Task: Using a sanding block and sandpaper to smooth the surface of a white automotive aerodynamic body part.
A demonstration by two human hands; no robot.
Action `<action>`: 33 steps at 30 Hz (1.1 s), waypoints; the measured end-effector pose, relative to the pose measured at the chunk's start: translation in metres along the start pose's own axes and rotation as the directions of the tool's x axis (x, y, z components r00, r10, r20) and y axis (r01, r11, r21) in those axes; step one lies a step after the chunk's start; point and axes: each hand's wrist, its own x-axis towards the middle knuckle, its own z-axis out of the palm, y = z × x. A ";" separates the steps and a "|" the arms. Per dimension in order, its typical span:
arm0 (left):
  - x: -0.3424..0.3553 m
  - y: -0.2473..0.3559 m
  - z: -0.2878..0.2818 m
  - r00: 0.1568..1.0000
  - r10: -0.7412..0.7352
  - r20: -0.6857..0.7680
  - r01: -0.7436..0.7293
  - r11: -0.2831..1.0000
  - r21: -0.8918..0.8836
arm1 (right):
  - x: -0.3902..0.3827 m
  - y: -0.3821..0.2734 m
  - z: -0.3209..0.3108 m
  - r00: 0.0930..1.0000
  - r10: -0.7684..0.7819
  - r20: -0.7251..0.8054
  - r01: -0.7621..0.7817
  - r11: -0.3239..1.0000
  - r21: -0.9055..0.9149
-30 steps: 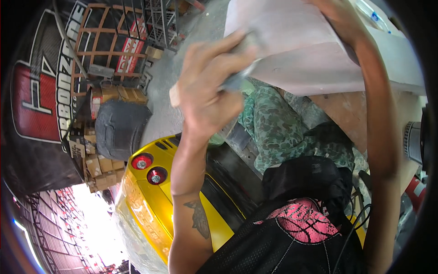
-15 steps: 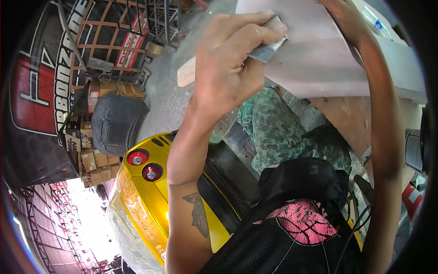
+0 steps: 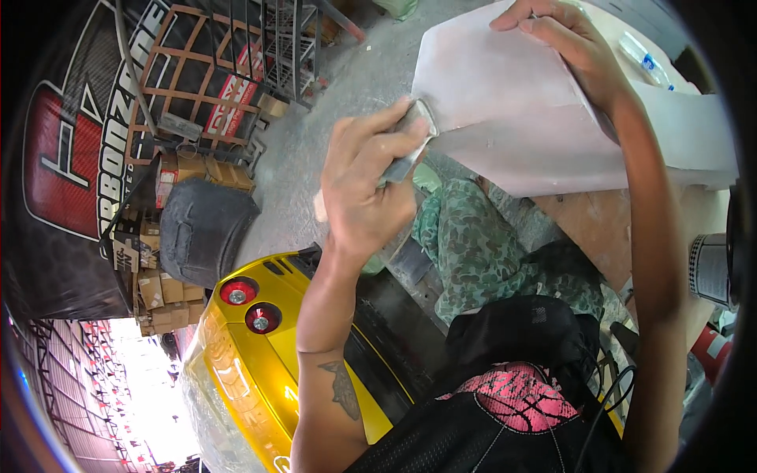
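Observation:
My left hand (image 3: 369, 177) is closed around a folded piece of grey sandpaper (image 3: 400, 168). The sandpaper is at the left edge of a large, pale pinkish-white body panel (image 3: 493, 87); whether it touches the panel there I cannot tell. My right hand (image 3: 564, 33) grips the far edge of this panel, its fingers bent over the rim and the arm reaching along the right side. A faint seam runs across the panel's smooth, dusty-looking surface, and its lower part slopes toward me.
Below the panel is a brown board (image 3: 587, 221). A clear plastic bottle (image 3: 646, 59) lies beyond my right forearm, and a can (image 3: 710, 268) stands at the right. A yellow car (image 3: 292, 339) is at lower left, near cardboard boxes (image 3: 162, 292) and a black moulded part (image 3: 206, 230).
My left hand has moved down and left with the sandpaper, from over the panel to its left edge. The right hand still grips the panel, which sits slightly lower in view.

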 end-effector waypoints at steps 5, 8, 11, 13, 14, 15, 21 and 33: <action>0.051 0.010 0.007 0.996 -0.028 0.089 0.029 1.000 -0.009 | 0.001 0.000 0.002 0.993 0.116 -0.025 -0.113 0.988 0.102; 0.037 0.011 0.001 0.970 0.233 0.066 -0.238 0.968 0.081 | 0.001 -0.009 0.004 1.000 -0.010 0.013 0.010 0.999 0.034; 0.028 -0.003 0.006 0.989 0.129 0.078 -0.137 0.985 0.109 | -0.001 -0.017 0.007 0.998 -0.049 -0.039 0.048 0.998 -0.029; 0.024 -0.012 0.012 0.999 0.003 0.032 -0.007 0.994 0.105 | -0.007 -0.021 0.010 0.983 0.131 -0.126 -0.124 0.990 0.063; 0.020 -0.013 0.012 0.999 0.048 0.009 -0.049 0.994 0.096 | -0.008 -0.022 0.011 0.978 0.186 -0.093 -0.174 0.976 0.128; 0.018 -0.014 0.013 1.000 0.011 0.013 -0.012 0.997 0.079 | -0.010 -0.025 0.011 0.969 0.241 -0.061 -0.226 0.956 0.189; 0.026 -0.005 0.021 0.981 0.161 -0.106 -0.158 0.987 0.029 | 0.002 -0.025 0.007 0.972 0.219 -0.089 -0.214 0.975 0.063; 0.038 -0.003 0.021 0.993 -0.114 0.026 0.116 0.991 -0.063 | -0.003 -0.018 0.007 0.989 0.144 0.029 -0.146 0.986 0.081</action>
